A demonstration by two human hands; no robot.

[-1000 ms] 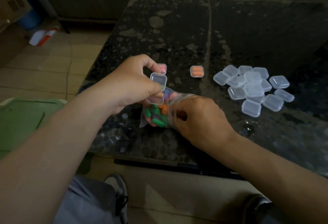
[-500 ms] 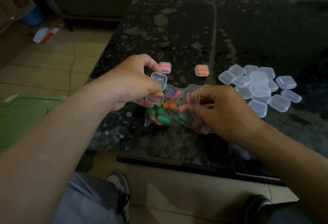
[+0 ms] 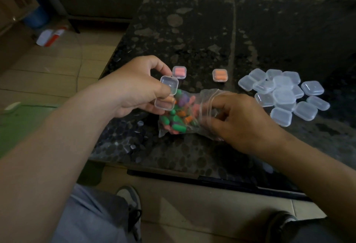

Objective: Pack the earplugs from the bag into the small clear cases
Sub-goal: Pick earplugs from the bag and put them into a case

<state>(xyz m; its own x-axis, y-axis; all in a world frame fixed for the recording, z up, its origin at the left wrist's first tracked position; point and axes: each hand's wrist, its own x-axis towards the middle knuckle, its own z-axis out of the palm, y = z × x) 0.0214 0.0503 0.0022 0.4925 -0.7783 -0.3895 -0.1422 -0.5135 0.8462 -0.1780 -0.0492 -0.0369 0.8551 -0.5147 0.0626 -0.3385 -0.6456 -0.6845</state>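
Clear plastic: two filled cases (image 3: 179, 72) far, empty cases (image 3: 283, 96) heaped right; left hand (image 3: 134, 88) pinches open case (image 3: 170, 83), right hand (image 3: 240, 121) grips bag (image 3: 179, 119).

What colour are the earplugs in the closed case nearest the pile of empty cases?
Orange; the filled case shows best in the head view.

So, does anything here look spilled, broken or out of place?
Nothing stands out. Earplugs are in the bag, two filled cases sit shut on the table, empty cases lie piled on the right, and the left hand holds an open case.
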